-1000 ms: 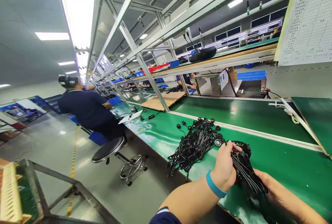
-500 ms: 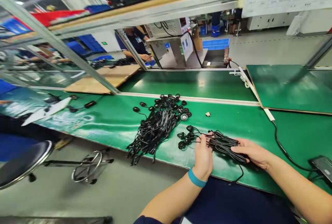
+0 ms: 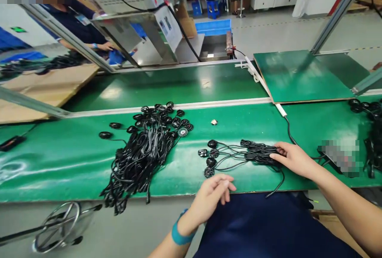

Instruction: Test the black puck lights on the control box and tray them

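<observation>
A bundle of coiled black cables (image 3: pixel 258 153) lies on the green table, its round black end pieces (image 3: pixel 211 161) spread to the left. My right hand (image 3: pixel 288 157) grips the bundle's right end between thumb and fingers. My left hand (image 3: pixel 215 192), with a teal band at the wrist, is at the table's front edge below the round pieces; its fingers are apart and hold nothing. Left of both hands lies a large pile of black cables (image 3: pixel 143 150) with round ends at its top, some cable ends hanging over the front edge.
A small pale piece (image 3: pixel 214 122) lies behind the bundle. At the right are a dark device (image 3: pixel 340 158), partly blurred out, and more black cables (image 3: pixel 374 142). A green board (image 3: pixel 304 77) sits behind. Across the bench stands a person (image 3: pixel 80 21). A wheeled stool base (image 3: pixel 56 226) is lower left.
My left hand has let go of the cables and moved toward the front edge. The bundle now rests on the table under my right hand. The view has turned right.
</observation>
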Tool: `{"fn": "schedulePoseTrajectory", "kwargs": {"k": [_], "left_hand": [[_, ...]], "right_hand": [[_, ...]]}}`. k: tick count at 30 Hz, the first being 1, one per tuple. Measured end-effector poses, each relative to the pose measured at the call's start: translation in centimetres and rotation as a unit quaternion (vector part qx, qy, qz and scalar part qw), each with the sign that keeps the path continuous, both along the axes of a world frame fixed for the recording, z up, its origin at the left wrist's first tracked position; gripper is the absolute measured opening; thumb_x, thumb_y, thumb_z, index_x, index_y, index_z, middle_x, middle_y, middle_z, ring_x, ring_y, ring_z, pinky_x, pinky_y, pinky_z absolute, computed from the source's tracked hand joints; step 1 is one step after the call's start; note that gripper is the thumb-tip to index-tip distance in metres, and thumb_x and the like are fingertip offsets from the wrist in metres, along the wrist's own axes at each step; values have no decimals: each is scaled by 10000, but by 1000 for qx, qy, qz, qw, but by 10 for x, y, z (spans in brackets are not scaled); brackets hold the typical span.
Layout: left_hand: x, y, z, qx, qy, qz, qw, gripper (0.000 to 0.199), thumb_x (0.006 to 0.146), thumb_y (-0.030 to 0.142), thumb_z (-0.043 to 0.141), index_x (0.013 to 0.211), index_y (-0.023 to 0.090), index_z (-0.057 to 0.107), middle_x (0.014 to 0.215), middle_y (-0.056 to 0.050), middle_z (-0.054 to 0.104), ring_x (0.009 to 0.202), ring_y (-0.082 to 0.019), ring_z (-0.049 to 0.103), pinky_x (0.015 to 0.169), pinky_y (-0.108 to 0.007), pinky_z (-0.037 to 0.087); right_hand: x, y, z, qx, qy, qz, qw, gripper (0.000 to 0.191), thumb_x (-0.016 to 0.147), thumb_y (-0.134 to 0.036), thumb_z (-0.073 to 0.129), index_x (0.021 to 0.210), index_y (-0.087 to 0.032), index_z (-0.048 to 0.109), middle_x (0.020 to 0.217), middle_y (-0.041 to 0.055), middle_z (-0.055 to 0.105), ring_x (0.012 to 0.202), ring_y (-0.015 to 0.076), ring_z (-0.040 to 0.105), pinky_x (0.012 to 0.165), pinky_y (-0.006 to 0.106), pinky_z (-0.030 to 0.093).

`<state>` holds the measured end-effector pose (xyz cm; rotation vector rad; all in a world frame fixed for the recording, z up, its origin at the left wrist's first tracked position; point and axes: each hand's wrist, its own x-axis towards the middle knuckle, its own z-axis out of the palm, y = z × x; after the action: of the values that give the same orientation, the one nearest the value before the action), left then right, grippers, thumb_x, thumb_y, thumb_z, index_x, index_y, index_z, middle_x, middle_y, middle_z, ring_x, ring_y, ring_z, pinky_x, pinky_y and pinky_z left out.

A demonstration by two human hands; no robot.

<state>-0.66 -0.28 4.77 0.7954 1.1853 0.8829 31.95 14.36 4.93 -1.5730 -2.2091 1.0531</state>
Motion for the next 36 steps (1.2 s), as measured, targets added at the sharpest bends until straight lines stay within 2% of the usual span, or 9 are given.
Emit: {"fn": "schedulePoseTrajectory", "kwargs": {"k": [2, 5, 8, 11, 15, 22, 27, 32, 36], "left_hand": [[-26, 5, 4, 65, 131, 73, 987, 416, 889, 572, 664, 1016, 180, 725, 894, -117, 741, 638, -180, 612, 566, -302, 479], [-60, 20, -1, 142, 318, 198, 916, 411, 841, 548, 705, 1059, 200, 711, 948, -99, 717, 739, -211, 631, 666, -331, 513], [-78, 36, -18, 150, 398, 193, 884, 554, 785, 545, 741, 1203, 191, 659, 937, -78, 665, 694, -211, 606, 620, -339, 498], [-82, 47, -32, 153, 397, 143, 894, 536, 762, 512, 762, 1188, 199, 670, 858, -47, 639, 652, -204, 576, 605, -330, 470], [-78, 53, -33, 153, 359, 138, 910, 362, 721, 413, 808, 1004, 220, 691, 719, -4, 613, 595, -186, 528, 629, -314, 443], [-76, 65, -14, 226, 357, 170, 890, 335, 748, 368, 810, 1017, 227, 668, 1067, -86, 718, 773, -211, 614, 785, -343, 494], [-76, 107, -4, 297, 373, 176, 861, 303, 801, 318, 759, 1064, 218, 644, 1141, -98, 695, 989, -245, 644, 880, -355, 497], [-84, 160, -14, 224, 334, 174, 899, 296, 672, 150, 807, 931, 196, 674, 1005, -64, 696, 881, -211, 623, 809, -307, 473], [-92, 175, -32, 174, 316, 147, 921, 298, 622, 110, 833, 876, 175, 690, 880, -44, 687, 818, -183, 600, 750, -265, 448]], "right_hand": [[-1, -1, 0, 56, 0, 11, 998, 358, 925, -525, 628, 1019, -187, 697, 983, 90, 714, 898, 248, 661, 815, 379, 526], [-5, 2, 1, 99, 20, 14, 995, 310, 953, -490, 592, 985, -193, 677, 1003, 90, 712, 922, 247, 662, 846, 387, 524], [-11, 4, 2, 114, 37, 16, 993, 264, 952, -446, 590, 1017, -199, 656, 1007, 79, 703, 911, 231, 657, 831, 371, 528], [-18, 4, 7, 131, 67, 44, 988, 177, 933, -374, 591, 970, -205, 627, 1032, 82, 693, 947, 230, 650, 876, 379, 531], [-27, 4, 12, 147, 115, 63, 980, 96, 913, -310, 586, 912, -214, 584, 1050, 84, 687, 1013, 239, 644, 945, 401, 518], [-41, 20, -1, 172, 120, 35, 977, 79, 920, -277, 556, 947, -207, 583, 1005, 76, 671, 945, 224, 634, 884, 387, 517], [-55, 23, 5, 245, 150, 38, 957, 57, 930, -243, 538, 952, -215, 582, 1006, 84, 660, 938, 229, 625, 837, 385, 527], [-64, 30, 6, 320, 92, 68, 941, 101, 957, -164, 492, 989, -206, 578, 1093, 115, 666, 1083, 264, 604, 930, 435, 465], [-64, 50, -11, 272, 6, 57, 960, 89, 941, -139, 517, 983, -180, 583, 1101, 126, 673, 1100, 280, 601, 967, 464, 429]]}}
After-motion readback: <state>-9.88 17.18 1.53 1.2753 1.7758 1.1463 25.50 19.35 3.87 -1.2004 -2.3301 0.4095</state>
